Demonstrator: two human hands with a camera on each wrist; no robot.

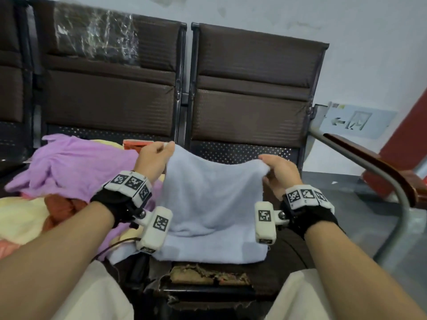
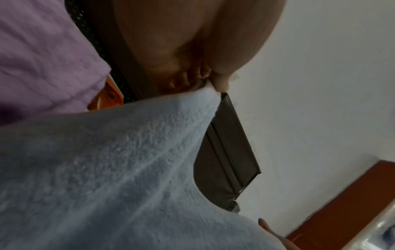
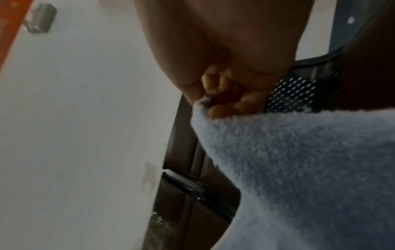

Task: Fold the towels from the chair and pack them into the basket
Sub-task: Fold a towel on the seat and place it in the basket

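A pale blue towel hangs between my two hands above the seat of the right brown chair, its lower part lying on the seat. My left hand pinches the towel's upper left corner. My right hand pinches the upper right corner. In the left wrist view the curled fingers clamp the towel edge. The right wrist view shows fingers curled round the fluffy corner. No basket is in view.
On the left seat lies a heap of towels: a purple one, a yellow one and a rust one. A metal and wood armrest curves along the right. The seat's front edge is torn.
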